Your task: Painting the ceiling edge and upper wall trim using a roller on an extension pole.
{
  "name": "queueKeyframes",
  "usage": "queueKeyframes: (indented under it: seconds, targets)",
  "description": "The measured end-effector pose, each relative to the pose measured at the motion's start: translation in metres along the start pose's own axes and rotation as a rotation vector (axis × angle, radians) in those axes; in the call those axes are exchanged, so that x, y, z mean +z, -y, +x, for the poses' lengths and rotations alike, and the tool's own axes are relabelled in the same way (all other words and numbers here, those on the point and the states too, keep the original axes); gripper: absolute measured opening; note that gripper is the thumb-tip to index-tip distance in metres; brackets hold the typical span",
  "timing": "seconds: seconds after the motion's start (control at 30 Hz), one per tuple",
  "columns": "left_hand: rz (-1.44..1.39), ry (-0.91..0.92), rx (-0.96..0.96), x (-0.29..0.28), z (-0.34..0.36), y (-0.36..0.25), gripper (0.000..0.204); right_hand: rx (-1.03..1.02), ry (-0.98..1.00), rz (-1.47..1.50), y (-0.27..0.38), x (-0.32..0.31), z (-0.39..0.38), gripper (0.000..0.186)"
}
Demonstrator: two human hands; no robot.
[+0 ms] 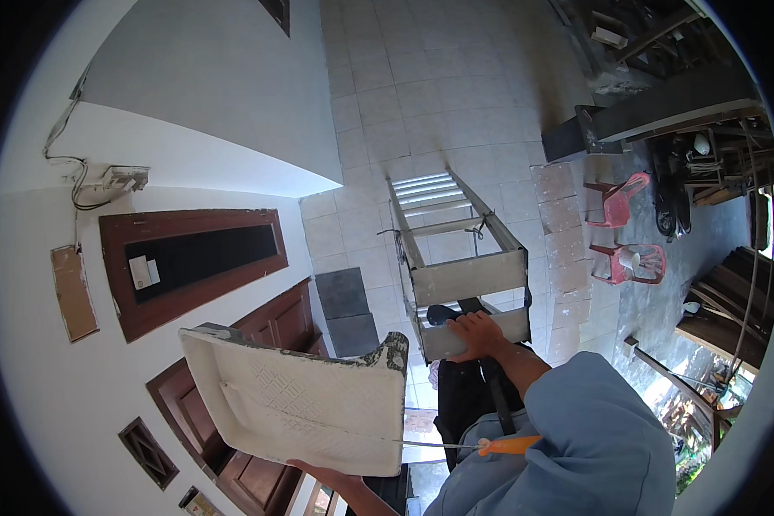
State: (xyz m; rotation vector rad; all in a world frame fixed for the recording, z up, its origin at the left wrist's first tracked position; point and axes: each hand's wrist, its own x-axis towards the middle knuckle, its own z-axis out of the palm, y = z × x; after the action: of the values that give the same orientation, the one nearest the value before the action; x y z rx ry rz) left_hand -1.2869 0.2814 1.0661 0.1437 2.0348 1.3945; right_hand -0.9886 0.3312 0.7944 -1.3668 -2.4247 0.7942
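Up on the ladder (pixel 456 258), high above the tiled floor (pixel 430 95), beside the white wall (pixel 52 361). The paint tray (pixel 297 400) rides flat on the left hand (pixel 322 471), whose fingers sit underneath, grip hidden. The right hand (pixel 477 335) is clamped over a ladder step. This looks like steadying; any next move needs that tray kept level.
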Motion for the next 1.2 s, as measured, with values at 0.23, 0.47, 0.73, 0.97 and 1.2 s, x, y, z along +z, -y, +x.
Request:
queueKeyframes:
  seconds: [0.23, 0.47, 0.73, 0.97, 1.2]
  targets:
    - [-0.121, -0.010, -0.023, -0.029, -0.009, 0.010, 0.084, -0.032, -0.039, 0.025, 0.000, 0.001, 0.002, 0.086]
    - [-0.117, -0.059, -0.013, -0.047, -0.025, 0.013, 0.082, -0.052, -0.037, 0.020, 0.000, 0.003, -0.002, 0.089]
    - [-0.190, -0.002, -0.014, -0.046, -0.045, -0.002, 0.079, 0.038, 0.194, -0.007, 0.005, 0.008, 0.000, 0.094]
    - [-0.172, 0.041, 0.025, -0.043, -0.053, -0.015, 0.081, 0.405, 0.539, -0.067, 0.024, -0.002, -0.001, 0.098]
    - [-0.209, 0.141, 0.065, -0.040, -0.043, -0.024, 0.083, 0.508, 0.646, 0.186, -0.021, -0.007, -0.028, 0.094]
